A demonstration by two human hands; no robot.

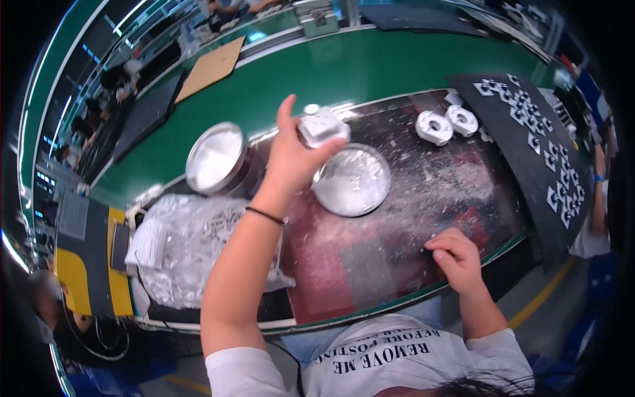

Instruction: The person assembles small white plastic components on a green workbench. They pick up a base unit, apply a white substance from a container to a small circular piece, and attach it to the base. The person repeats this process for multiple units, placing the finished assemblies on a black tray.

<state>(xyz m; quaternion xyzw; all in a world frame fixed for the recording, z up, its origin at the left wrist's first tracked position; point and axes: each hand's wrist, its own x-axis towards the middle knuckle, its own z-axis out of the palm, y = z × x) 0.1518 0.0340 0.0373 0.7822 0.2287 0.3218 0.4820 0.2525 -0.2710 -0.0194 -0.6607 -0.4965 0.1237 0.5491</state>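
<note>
My left hand point(291, 157) is stretched out over the far side of the work surface. Its thumb and fingers close around a white blocky part point(322, 127) with a rounded knob on top. Just below that part sits a round metal dish point(354, 192) with a whitish, shiny layer inside. Left of my forearm stands a deeper metal bowl point(215, 159) holding white material. My right hand point(458, 259) hovers low near the front right, thumb and fingertips pressed together. Whatever lies in that pinch is too small to make out.
Two white ring-shaped parts point(434, 128) stand at the back right. A black board point(529, 159) bears many small white-and-black pieces. A clear plastic bag point(192, 264) of small parts lies at the left. White residue covers the dark red mat point(423, 198). Other people sit along the far left.
</note>
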